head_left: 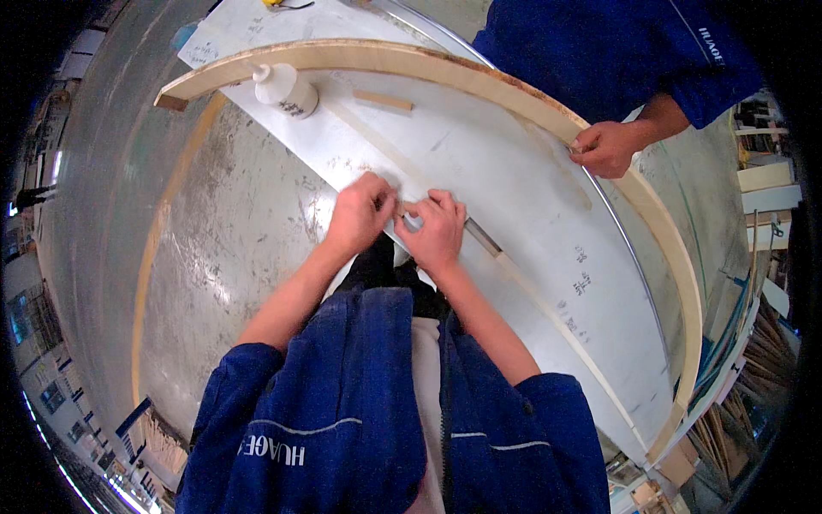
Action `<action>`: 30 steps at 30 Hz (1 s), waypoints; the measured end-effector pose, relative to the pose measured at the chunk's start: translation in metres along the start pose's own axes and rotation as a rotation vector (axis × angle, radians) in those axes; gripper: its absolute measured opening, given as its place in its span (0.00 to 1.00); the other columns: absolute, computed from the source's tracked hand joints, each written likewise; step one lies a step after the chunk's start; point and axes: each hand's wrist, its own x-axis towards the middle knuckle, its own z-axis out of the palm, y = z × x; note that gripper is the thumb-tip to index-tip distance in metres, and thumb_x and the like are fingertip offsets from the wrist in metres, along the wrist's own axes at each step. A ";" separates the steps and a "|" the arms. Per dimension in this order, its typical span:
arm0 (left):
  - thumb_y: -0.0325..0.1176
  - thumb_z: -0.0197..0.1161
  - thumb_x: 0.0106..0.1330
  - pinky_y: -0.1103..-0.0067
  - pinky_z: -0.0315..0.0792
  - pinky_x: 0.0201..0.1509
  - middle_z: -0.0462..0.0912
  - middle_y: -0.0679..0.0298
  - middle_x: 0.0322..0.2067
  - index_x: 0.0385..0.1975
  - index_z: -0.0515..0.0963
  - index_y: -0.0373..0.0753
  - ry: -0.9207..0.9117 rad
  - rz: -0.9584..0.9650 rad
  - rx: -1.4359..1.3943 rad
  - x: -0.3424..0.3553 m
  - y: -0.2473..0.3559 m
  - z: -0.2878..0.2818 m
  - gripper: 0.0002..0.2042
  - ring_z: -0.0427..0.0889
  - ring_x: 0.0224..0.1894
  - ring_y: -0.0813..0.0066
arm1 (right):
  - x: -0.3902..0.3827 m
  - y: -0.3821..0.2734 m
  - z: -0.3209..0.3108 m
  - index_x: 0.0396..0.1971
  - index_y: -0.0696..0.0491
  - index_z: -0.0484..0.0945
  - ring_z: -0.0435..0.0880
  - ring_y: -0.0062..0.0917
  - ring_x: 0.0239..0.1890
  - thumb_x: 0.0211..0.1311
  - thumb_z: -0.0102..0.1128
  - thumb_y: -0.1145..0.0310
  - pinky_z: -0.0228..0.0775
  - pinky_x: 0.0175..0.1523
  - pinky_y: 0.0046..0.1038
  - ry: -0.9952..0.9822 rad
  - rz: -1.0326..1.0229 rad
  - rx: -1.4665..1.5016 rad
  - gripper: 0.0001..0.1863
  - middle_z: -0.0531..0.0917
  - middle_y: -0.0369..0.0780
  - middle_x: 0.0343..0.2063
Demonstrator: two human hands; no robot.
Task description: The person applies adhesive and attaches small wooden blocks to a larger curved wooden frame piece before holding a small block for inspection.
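Observation:
My left hand [361, 212] and my right hand [435, 227] are close together over the near edge of a white panel [548, 248]. Both have their fingers pinched around a small tan piece [402, 208]; most of it is hidden by the fingers. Beside my right hand, a short grey metal strip [485, 236] lies in line with a thin pale wooden strip [574, 330] along the panel. Beyond my hands, a white squeeze bottle [287, 90] stands upright near a small wooden stick [383, 100]. A long curved plywood strip [411, 62] arches around the panel's far side.
Across the panel, a co-worker's hand [608, 147] grips the curved strip beside a thin metal edging [629, 236]. A yellow tape measure [276, 3] lies at the far corner. Yellow floor line [163, 214] runs at the left; wooden offcuts [728, 437] are piled at the right.

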 end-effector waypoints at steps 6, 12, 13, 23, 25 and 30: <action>0.27 0.69 0.69 0.72 0.78 0.38 0.83 0.55 0.27 0.34 0.83 0.31 0.139 -0.175 0.049 0.022 -0.051 -0.035 0.06 0.83 0.29 0.68 | -0.003 0.003 -0.001 0.30 0.48 0.88 0.81 0.34 0.56 0.50 0.78 0.63 0.65 0.61 0.42 0.015 0.001 0.035 0.09 0.88 0.35 0.33; 0.27 0.72 0.65 0.70 0.80 0.39 0.86 0.53 0.31 0.36 0.84 0.33 -0.055 -0.032 -0.029 0.007 -0.008 -0.012 0.05 0.87 0.32 0.62 | -0.001 0.003 0.001 0.27 0.49 0.85 0.81 0.34 0.56 0.49 0.79 0.62 0.65 0.59 0.42 -0.038 0.014 -0.016 0.10 0.88 0.36 0.33; 0.27 0.72 0.64 0.69 0.81 0.40 0.86 0.52 0.32 0.36 0.84 0.34 -0.114 0.013 -0.036 -0.003 -0.003 -0.005 0.06 0.87 0.32 0.59 | -0.001 0.003 0.001 0.26 0.49 0.85 0.80 0.34 0.56 0.49 0.79 0.62 0.65 0.59 0.42 -0.016 0.009 -0.009 0.10 0.88 0.36 0.33; 0.29 0.72 0.66 0.74 0.78 0.35 0.85 0.56 0.24 0.32 0.84 0.30 0.262 -0.244 -0.002 0.025 -0.027 -0.046 0.08 0.83 0.26 0.73 | -0.006 -0.002 0.002 0.25 0.49 0.85 0.81 0.35 0.53 0.47 0.82 0.61 0.65 0.58 0.42 0.069 0.043 -0.033 0.13 0.85 0.35 0.32; 0.29 0.73 0.67 0.75 0.77 0.35 0.85 0.60 0.24 0.32 0.85 0.30 0.234 -0.311 -0.044 0.012 -0.032 -0.042 0.08 0.81 0.26 0.76 | -0.013 -0.012 -0.002 0.26 0.48 0.86 0.81 0.36 0.53 0.49 0.80 0.59 0.66 0.59 0.44 0.030 0.133 -0.050 0.12 0.86 0.37 0.32; 0.29 0.73 0.67 0.78 0.76 0.34 0.85 0.63 0.24 0.33 0.85 0.30 0.248 -0.365 -0.116 -0.004 -0.045 -0.036 0.07 0.79 0.26 0.80 | 0.005 -0.004 -0.019 0.36 0.50 0.87 0.79 0.40 0.56 0.53 0.75 0.63 0.67 0.63 0.47 -0.073 -0.008 0.018 0.11 0.86 0.40 0.43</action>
